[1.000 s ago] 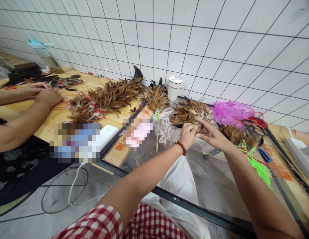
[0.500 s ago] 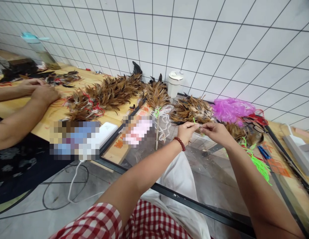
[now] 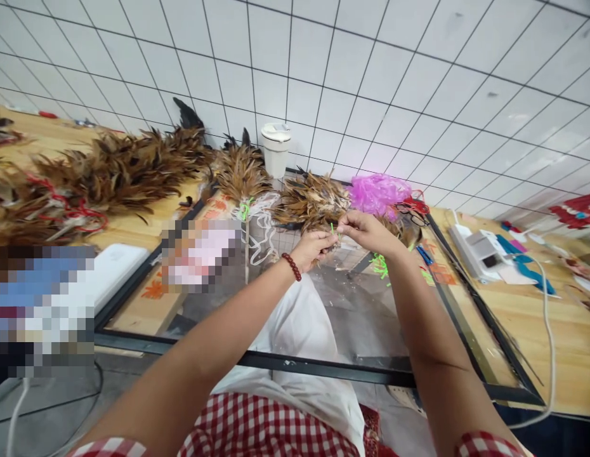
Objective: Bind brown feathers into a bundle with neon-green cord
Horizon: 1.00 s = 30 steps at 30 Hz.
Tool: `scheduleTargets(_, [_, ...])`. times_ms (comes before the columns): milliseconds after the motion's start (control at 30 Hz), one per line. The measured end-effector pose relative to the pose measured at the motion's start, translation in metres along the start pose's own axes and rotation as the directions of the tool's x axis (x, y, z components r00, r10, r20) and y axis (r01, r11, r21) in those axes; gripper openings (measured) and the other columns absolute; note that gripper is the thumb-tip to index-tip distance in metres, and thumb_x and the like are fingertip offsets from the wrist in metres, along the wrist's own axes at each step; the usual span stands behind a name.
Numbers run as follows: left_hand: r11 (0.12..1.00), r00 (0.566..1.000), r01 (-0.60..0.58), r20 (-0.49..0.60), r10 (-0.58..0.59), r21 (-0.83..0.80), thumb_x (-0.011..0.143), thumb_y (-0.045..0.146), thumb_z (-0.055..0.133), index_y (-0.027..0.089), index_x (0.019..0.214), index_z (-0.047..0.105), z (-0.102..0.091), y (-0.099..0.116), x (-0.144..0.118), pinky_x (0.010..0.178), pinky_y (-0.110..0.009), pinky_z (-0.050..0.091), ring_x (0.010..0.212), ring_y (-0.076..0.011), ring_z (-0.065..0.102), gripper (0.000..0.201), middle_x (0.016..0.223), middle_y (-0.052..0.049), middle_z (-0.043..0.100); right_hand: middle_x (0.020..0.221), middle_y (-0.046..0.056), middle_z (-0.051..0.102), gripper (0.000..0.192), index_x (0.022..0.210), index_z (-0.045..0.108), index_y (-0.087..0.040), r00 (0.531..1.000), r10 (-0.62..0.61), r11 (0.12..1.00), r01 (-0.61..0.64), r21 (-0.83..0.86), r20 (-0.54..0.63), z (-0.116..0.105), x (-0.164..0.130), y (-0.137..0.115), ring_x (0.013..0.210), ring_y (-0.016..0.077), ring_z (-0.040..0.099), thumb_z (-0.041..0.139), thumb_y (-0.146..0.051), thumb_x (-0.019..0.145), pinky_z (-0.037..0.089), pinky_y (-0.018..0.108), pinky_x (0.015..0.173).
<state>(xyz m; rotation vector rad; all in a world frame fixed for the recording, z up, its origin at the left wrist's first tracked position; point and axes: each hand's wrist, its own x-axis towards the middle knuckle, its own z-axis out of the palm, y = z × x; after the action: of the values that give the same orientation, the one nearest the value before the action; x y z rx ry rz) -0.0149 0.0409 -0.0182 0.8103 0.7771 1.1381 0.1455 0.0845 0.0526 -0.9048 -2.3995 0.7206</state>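
Both my hands meet above the glass tabletop (image 3: 371,317). My left hand (image 3: 310,249), a red bead bracelet on its wrist, is closed in a pinch on what looks like a small bunch of brown feathers, mostly hidden by the fingers. Right against it, my right hand (image 3: 366,231) pinches a thin bright green cord (image 3: 332,226) whose end pokes up between the hands. Just beyond them lies a pile of brown feathers (image 3: 314,198). To the left is a feather bundle (image 3: 243,171) on a stick, tied with green cord, with white strings (image 3: 262,238) beside it.
A white lidded cup (image 3: 276,151) stands by the tiled wall. Pink plastic (image 3: 379,193), loose green cords (image 3: 379,265) and a blue tool (image 3: 424,255) lie rightward. Long feather bundles (image 3: 114,171) and a white power bank (image 3: 118,263) are left. A black frame (image 3: 323,367) edges the glass.
The view has swung right, so the co-worker's arms are out of sight and more table shows on the right. My hands stay together at the green cord; brown feathers now show below my left fingers.
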Motion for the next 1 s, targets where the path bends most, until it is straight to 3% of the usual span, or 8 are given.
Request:
scheduleTargets(200, [0.929,0.998,-0.051,-0.005,0.057,0.367,0.061,0.037,0.077,0.014,0.055,0.058,0.004,-0.006,-0.001,0.043,-0.02,0.019,0.045,-0.0045,0.031,0.031,0.046,0.006,0.039,0.083,0.006,0.058,0.023,0.069,0.06,-0.017,0.988,-0.126,0.989,0.132,-0.066,0.094,0.006,0.003,-0.005,0.081,0.0163,0.054,0.06,-0.036,0.083,0.043,0.03,0.078])
scheduleTargets(300, [0.89,0.994,-0.113,0.044,0.104,0.442,0.068,0.04,0.07,0.014,0.057,0.06,0.004,-0.008,-0.002,0.045,-0.021,0.022,0.047,-0.0057,0.034,0.03,0.048,0.004,0.043,0.085,0.006,0.06,0.023,0.072,0.064,-0.016,0.994,-0.11,0.993,0.111,-0.038,0.023,0.006,0.003,-0.004,0.083,0.0168,0.056,0.058,-0.035,0.084,0.044,0.031,0.08])
scheduleTargets(400, [0.902,0.99,-0.141,0.075,0.121,0.408,0.071,0.045,0.066,0.014,0.06,0.061,0.003,-0.01,-0.002,0.046,-0.021,0.021,0.046,-0.006,0.034,0.033,0.05,0.004,0.043,0.09,0.007,0.065,0.021,0.087,0.067,-0.016,0.999,-0.046,0.999,0.046,-0.021,-0.017,0.003,0.001,0.0,0.086,0.0168,0.059,0.05,-0.029,0.087,0.046,0.031,0.081])
scheduleTargets(500, [0.926,0.991,-0.136,0.048,0.127,0.352,0.069,0.048,0.067,0.014,0.06,0.06,0.001,-0.012,0.0,0.045,-0.02,0.019,0.045,-0.0055,0.03,0.035,0.047,0.005,0.037,0.094,0.006,0.069,0.022,0.096,0.068,-0.017,0.985,-0.018,0.999,0.024,-0.033,0.173,-0.001,-0.002,0.0,0.088,0.0165,0.062,0.051,-0.023,0.083,0.047,0.029,0.081])
scheduleTargets(567, [0.937,0.993,-0.116,0.018,0.117,0.33,0.069,0.048,0.068,0.014,0.06,0.06,0.001,-0.012,0.0,0.044,-0.02,0.017,0.044,-0.005,0.029,0.036,0.046,0.005,0.036,0.09,0.004,0.071,0.022,0.093,0.07,-0.018,0.974,0.011,0.996,0.01,-0.091,0.228,-0.001,-0.003,-0.004,0.082,0.0156,0.063,0.052,-0.02,0.08,0.047,0.026,0.076])
scheduleTargets(767, [0.949,0.993,-0.084,-0.051,0.104,0.304,0.071,0.042,0.069,0.013,0.061,0.063,0.005,-0.008,-0.001,0.041,-0.02,0.019,0.041,-0.0045,0.031,0.032,0.044,0.004,0.039,0.075,0.003,0.071,0.021,0.077,0.071,-0.018,0.986,0.135,0.896,-0.077,-0.438,0.102,0.0,-0.002,-0.018,0.067,0.0144,0.059,0.05,-0.014,0.077,0.038,0.024,0.063])
scheduleTargets(1000, [0.989,0.986,-0.096,-0.122,0.11,0.113,0.065,0.036,0.075,0.013,0.058,0.06,0.002,-0.006,0.003,0.041,-0.019,0.026,0.043,-0.0043,0.038,0.028,0.049,0.003,0.045,0.083,0.008,0.066,0.021,0.082,0.064,-0.015,0.992,0.08,0.901,-0.031,-0.432,0.095,-0.001,-0.003,-0.027,0.073,0.0159,0.056,0.044,-0.011,0.079,0.038,0.025,0.068])
